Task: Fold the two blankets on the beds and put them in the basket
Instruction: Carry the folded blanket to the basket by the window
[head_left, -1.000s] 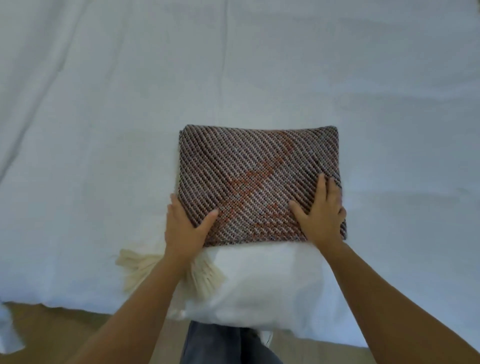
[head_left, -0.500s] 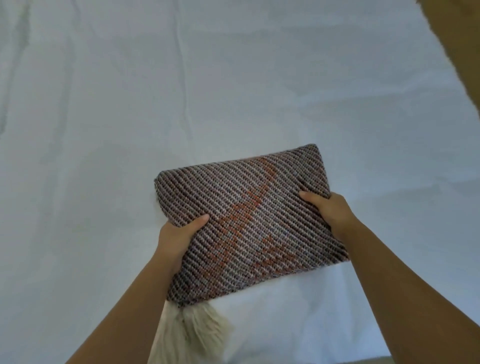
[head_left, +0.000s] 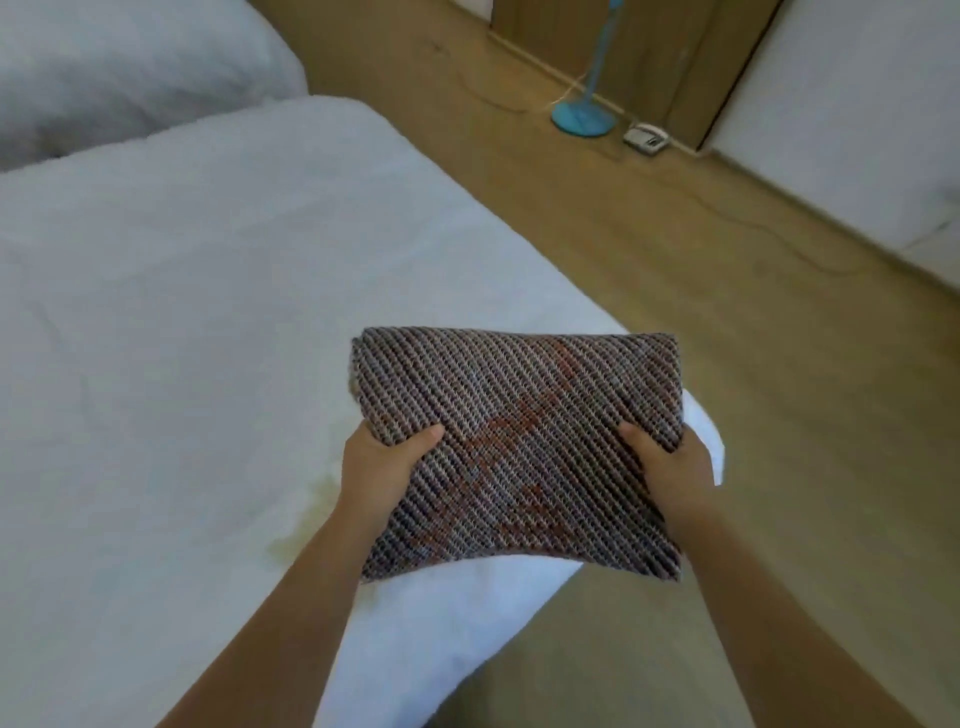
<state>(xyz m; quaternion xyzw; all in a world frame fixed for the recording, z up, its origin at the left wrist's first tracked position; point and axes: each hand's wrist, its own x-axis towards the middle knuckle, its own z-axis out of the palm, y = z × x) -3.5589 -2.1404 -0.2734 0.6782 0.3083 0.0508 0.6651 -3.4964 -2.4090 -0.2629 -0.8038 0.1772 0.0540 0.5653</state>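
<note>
Head view, one frame.

Item: folded rectangular woven blanket (head_left: 519, 447), dark brown and grey diagonal weave with a rust-orange motif running across its face. Folded into a thick flat pad. Position: held up in both hands over the near corner of the bed, its right edge reaching out over the floor. Whether its underside touches the sheet cannot be told.

Item: left hand (head_left: 382, 467). Closed on the blanket's left edge, thumb lying on the top face, remaining fingers hidden beneath the fabric. Bare forearm runs down to the lower left.

Item: right hand (head_left: 667, 467). Closed on the blanket's right edge, thumb on top, remaining fingers curled under out of sight. Bare forearm runs down to the lower right.

Item: bed with plain white sheet (head_left: 182, 338), filling the left and centre of the frame; its rounded corner shows below the blanket. A faint yellowish stain (head_left: 306, 514) marks the sheet just left of the left wrist.

Item: second white bed (head_left: 130, 67), upper left, blurred, separated from the first by a shadowed gap.

Item: light wooden floor (head_left: 727, 286), right side and lower centre.

Item: turquoise round stand base with thin pole (head_left: 583, 117), upright on the floor at top centre, near a wooden panel.

Item: small white device (head_left: 645, 137) just right of the stand base, detail too small to tell. A thin cable (head_left: 753, 228) trails across the floor from that area.
</note>
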